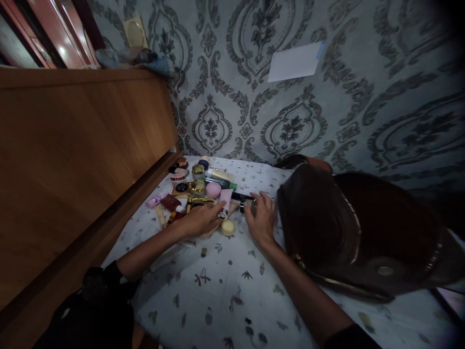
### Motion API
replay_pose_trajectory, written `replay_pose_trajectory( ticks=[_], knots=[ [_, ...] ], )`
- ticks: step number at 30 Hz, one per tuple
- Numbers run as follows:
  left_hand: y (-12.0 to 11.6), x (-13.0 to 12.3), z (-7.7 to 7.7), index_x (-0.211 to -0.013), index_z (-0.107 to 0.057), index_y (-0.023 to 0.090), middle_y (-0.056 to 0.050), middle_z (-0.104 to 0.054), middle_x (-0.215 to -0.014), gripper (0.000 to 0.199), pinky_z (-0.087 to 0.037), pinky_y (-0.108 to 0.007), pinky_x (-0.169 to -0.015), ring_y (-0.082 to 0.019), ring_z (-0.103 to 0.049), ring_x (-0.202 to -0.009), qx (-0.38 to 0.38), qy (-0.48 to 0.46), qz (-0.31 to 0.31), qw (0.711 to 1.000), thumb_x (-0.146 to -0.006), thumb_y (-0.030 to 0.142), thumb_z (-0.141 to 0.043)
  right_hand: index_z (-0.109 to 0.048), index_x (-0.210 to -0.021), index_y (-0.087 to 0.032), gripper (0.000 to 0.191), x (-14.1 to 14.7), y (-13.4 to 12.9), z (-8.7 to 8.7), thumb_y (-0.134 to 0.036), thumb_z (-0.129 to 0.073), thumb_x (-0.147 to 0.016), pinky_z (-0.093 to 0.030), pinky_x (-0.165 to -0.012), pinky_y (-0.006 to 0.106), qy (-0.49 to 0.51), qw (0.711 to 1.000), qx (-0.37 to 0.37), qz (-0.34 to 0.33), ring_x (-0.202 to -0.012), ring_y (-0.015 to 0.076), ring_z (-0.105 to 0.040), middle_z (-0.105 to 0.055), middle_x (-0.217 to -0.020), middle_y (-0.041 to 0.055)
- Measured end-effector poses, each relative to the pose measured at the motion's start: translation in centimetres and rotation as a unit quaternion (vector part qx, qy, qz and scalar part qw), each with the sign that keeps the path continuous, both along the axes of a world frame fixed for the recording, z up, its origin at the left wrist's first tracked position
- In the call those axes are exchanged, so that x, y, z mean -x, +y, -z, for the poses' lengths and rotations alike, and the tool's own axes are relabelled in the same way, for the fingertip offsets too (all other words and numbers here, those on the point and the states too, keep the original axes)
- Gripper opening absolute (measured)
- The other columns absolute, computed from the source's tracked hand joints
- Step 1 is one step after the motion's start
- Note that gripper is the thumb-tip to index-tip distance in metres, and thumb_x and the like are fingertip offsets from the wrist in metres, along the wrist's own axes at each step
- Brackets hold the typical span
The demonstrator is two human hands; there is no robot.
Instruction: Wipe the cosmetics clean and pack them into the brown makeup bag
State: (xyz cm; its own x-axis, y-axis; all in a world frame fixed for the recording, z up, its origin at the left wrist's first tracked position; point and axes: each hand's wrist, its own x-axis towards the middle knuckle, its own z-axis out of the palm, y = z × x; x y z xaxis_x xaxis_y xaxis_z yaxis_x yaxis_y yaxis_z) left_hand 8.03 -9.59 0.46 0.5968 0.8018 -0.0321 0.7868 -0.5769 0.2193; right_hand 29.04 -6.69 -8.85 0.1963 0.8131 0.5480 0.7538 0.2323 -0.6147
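L hand: holds slim pink plastic tube
R hand: fingers bent at sm. dark shiny pot, can't tell grip

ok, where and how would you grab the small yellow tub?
Pinch the small yellow tub across its round side wall, coming from the near right. It's short and round, so fingers should oppose easily. Bare patterned sheet lies on the near side, while the left hand crowds its left and the pink tube its far side.
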Motion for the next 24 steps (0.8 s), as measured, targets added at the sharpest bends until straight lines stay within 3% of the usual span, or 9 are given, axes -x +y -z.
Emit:
replay_pose_trajectory(
  ticks=[5, 9, 15, 19, 22, 24],
  knots=[
    [-1.4, 0.4, -0.1, -0.149, -0.027, 0.015, -0.016, -0.066, -0.121, 0.059, -0.050, -0.037, -0.084, -0.030, -0.066, -0.106, 0.004, 0.002, 0.005, 1.000, -0.097, 0.034, -0.047, -0.058, -0.125, -0.015, 0.048, -0.6, 0.6, 0.3, -0.047, -0.045, -0.092, -0.042, -0.094, 0.050, -0.068, 0.994, 0.082, 0.017, -0.109, 0.0336, -0.055, -0.062, -0.115, 0.0178],
    [-2.4, 0.2, 0.3, -0.147, -0.031, 0.014, -0.015, -0.069, -0.114, 0.057, -0.045, -0.042, -0.092, -0.031, -0.063, -0.109, -0.043, 0.025, 0.007, 0.999, -0.097, 0.035, -0.049, -0.057, -0.128, -0.017, 0.057, 0.1, -0.3, -0.3, -0.058, -0.051, -0.088, -0.046, -0.085, 0.042, -0.079, 0.993, 0.075, -0.036, -0.097, 0.0300, -0.058, -0.063, -0.101, 0.0123],
    [-2.5, 0.9, 0.4, -0.135, -0.044, 0.018, -0.007, -0.071, -0.098, 0.043, -0.045, -0.036, -0.087, -0.026, -0.064, -0.098, -0.042, -0.030, 0.007, 0.999, -0.096, 0.034, -0.051, -0.058, -0.127, -0.021, 0.051, 0.7, -1.5, -1.4, -0.055, -0.051, -0.090, -0.048, -0.081, 0.037, -0.107, 0.983, 0.078, -0.129, -0.094, 0.0265, -0.063, -0.061, -0.101, 0.0082],
    [0.2, 1.5, -0.4, -0.124, -0.056, 0.021, -0.005, -0.069, -0.097, 0.033, -0.047, -0.033, -0.087, -0.023, -0.064, -0.097, -0.055, -0.076, 0.020, 0.995, -0.095, 0.034, -0.050, -0.059, -0.126, -0.020, 0.050, 0.7, -1.6, -1.4, -0.054, -0.049, -0.092, -0.050, -0.080, 0.037, -0.114, 0.977, 0.071, -0.163, -0.088, 0.0243, -0.064, -0.061, -0.100, 0.0075],
    [4.0, 1.5, -1.0, -0.119, -0.060, 0.020, -0.006, -0.069, -0.107, 0.030, -0.046, -0.033, -0.093, -0.023, -0.062, -0.104, -0.065, -0.077, 0.022, 0.995, -0.095, 0.035, -0.049, -0.061, -0.125, -0.020, 0.049, 0.7, -1.6, -1.4, -0.054, -0.049, -0.092, -0.050, -0.079, 0.037, -0.115, 0.978, 0.066, -0.164, -0.086, 0.0235, -0.064, -0.061, -0.099, 0.0071],
    [7.0, 1.4, -1.0, -0.120, -0.059, 0.019, -0.009, -0.067, -0.117, 0.033, -0.045, -0.037, -0.099, -0.026, -0.059, -0.113, -0.086, -0.070, -0.014, 0.994, -0.092, 0.037, -0.053, -0.062, -0.124, -0.020, 0.048, 0.7, -1.5, -1.3, -0.054, -0.049, -0.093, -0.049, -0.079, 0.037, -0.114, 0.979, 0.063, -0.158, -0.085, 0.0232, -0.064, -0.061, -0.098, 0.0070]
  ],
)
